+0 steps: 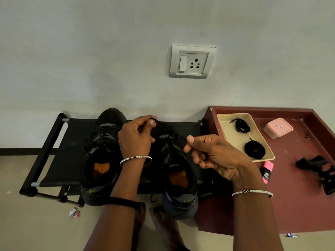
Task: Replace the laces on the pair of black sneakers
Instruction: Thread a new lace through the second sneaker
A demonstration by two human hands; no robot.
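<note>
1. Head view: Both hands work over the right sneaker, which stands on a black fabric bench with its toe to the wall and its heel to the person. Its long axis runs straight away from the wearer.
2. The left hand, fingers curled, pinches a thin black lace up near the toe end. The right hand pinches the same lace between thumb and forefinger, lower and nearer the tongue. The cord runs taut on a slant between them, just above the eyelets.
3. The left sneaker sits just beside it, laced, its orange insole showing. Both uppers look like matte mesh with grey panels.
4. Well to the right, nearer the right hand, a cream plastic tray holds a flat coil and a loose bundle of black laces. These are probably the replacements, so the old lace seems to be coming out.
</note>
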